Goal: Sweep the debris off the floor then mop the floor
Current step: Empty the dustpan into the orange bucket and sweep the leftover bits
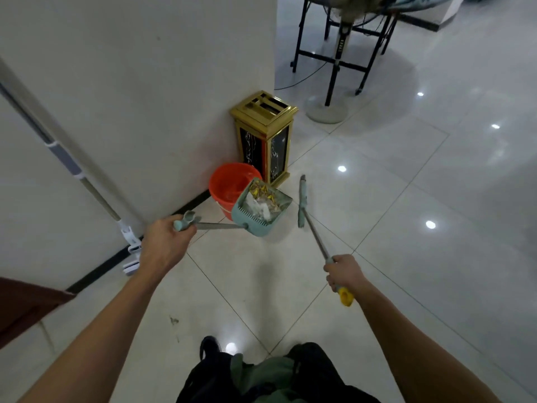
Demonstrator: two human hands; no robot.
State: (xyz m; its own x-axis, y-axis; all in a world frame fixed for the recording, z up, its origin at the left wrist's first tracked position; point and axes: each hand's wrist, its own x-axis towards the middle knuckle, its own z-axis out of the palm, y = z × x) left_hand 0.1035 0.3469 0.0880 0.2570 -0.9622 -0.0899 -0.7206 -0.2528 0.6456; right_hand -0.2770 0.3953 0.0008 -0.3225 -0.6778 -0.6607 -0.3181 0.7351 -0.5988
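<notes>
Two hands are gripping tools: left hand (165, 245) clenching the dustpan (261, 209), apparently over the bucket (229, 184); right hand (344, 271) clenching the broom (302, 202).

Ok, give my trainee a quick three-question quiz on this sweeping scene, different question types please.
1. True or false: the dustpan holds debris.
2. Which hand grips the broom? A) left B) right
3. What leans on the wall, unused?

Key:
1. True.
2. B; the right hand holds it, the left hand holds the dustpan by the orange bucket.
3. The mop.
</notes>
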